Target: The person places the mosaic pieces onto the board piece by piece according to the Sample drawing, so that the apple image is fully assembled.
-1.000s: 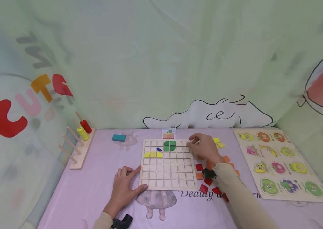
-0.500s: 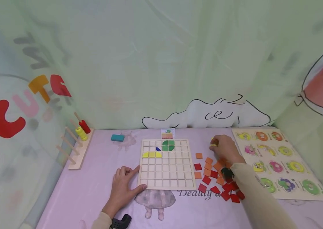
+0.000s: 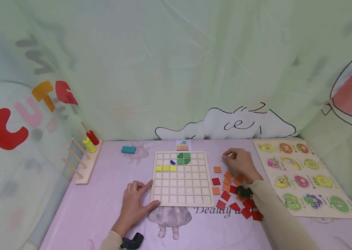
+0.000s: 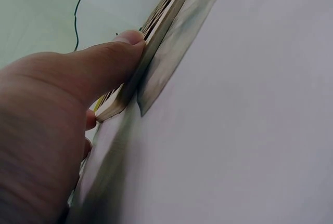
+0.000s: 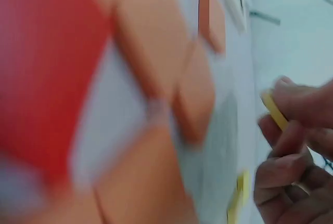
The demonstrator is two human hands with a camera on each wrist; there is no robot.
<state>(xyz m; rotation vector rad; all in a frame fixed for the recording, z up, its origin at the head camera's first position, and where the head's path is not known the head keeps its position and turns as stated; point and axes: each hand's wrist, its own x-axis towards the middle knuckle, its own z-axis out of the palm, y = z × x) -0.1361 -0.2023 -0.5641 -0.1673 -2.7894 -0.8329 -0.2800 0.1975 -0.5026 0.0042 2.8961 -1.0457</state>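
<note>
A wooden grid board (image 3: 182, 187) lies on the pink table, with green, blue and yellow tiles in its upper rows. My left hand (image 3: 136, 203) lies flat at the board's lower left corner, thumb (image 4: 112, 57) pressed against the board's edge (image 4: 156, 31). My right hand (image 3: 240, 162) hovers right of the board and pinches a thin yellow tile (image 5: 274, 110) between its fingertips. Below it lie several loose orange tiles (image 3: 227, 180) and red tiles (image 3: 226, 196).
A peg rack with yellow and red rings (image 3: 85, 156) stands at the left. A teal block (image 3: 128, 149) lies behind the board, beside a small pattern card (image 3: 183, 145). A fruit puzzle board (image 3: 307, 177) fills the right side. Another yellow tile (image 5: 240, 190) lies on the table.
My right hand went from the board's upper right corner out to the yellow tiles, took one, and now comes back toward the board. The left hand stayed still.
</note>
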